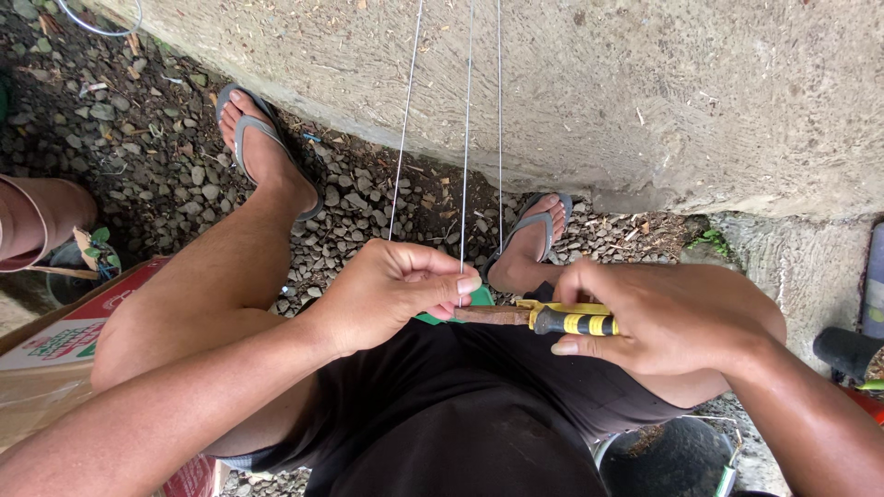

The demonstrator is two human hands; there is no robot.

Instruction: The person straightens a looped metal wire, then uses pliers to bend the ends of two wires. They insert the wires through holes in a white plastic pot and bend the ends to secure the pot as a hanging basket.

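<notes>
My right hand (668, 317) grips the yellow-and-black handles of a pair of pliers (562, 319), whose rusty jaws point left. My left hand (391, 290) is pinched shut just at those jaws, holding a thin wire (466, 147) that runs straight up out of view. Two more thin wires (405, 120) run up beside it, one on each side. Both hands hover over my lap in black shorts (460, 405). A small green piece (481, 296) shows under my left fingers.
A rough concrete wall (599, 83) fills the top. Gravel ground (147, 156) lies below it, with my feet in grey sandals (262, 138). A cardboard box (55, 350) sits at left, a black bucket (668, 456) at bottom right, dark cylinders at the right edge.
</notes>
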